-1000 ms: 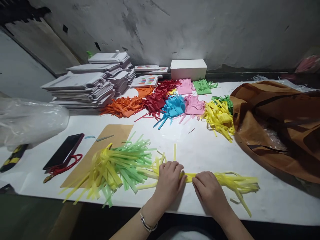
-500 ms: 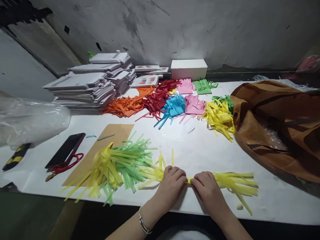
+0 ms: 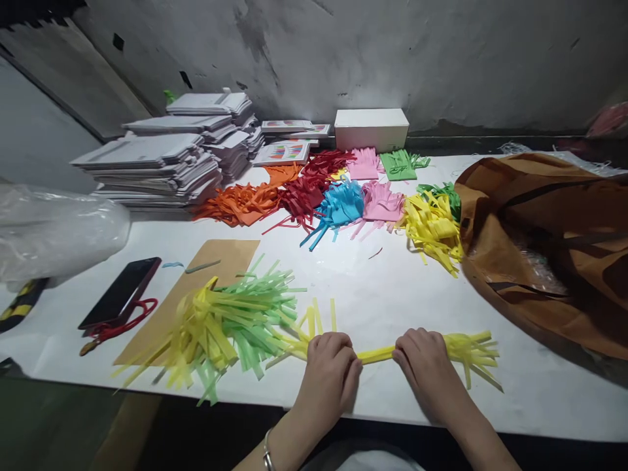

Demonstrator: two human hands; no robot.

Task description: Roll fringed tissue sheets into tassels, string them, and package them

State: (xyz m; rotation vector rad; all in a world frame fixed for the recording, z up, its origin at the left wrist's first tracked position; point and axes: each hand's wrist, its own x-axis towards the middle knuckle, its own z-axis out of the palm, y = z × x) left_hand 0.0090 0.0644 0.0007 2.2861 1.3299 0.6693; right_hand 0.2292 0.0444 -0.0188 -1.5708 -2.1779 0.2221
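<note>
A yellow paper tassel (image 3: pixel 377 355) lies stretched sideways across the near part of the table, its middle rolled into a narrow band and its fringes spread at both ends. My left hand (image 3: pixel 330 371) is closed over the left part of that band, and my right hand (image 3: pixel 428 361) grips it further right. Between them a bare length of the band shows. Just left of my left hand rest a finished-looking yellow tassel (image 3: pixel 206 320) and a light green tassel (image 3: pixel 260 314), their strips overlapping one another and the held one's left fringe.
Bundles of fringed paper, among them orange (image 3: pixel 243 203), blue (image 3: pixel 341 204) and yellow (image 3: pixel 432 229), lie across the back. Stacked white packets (image 3: pixel 152 154) and a white box (image 3: pixel 371 129) stand behind. A brown bag (image 3: pixel 534 216) fills the right; a phone (image 3: pixel 120 294) lies left on the white table.
My hands have moved apart along the yellow tassel, the right one shifting right, so more of the rolled band shows between them. The view has shifted slightly.
</note>
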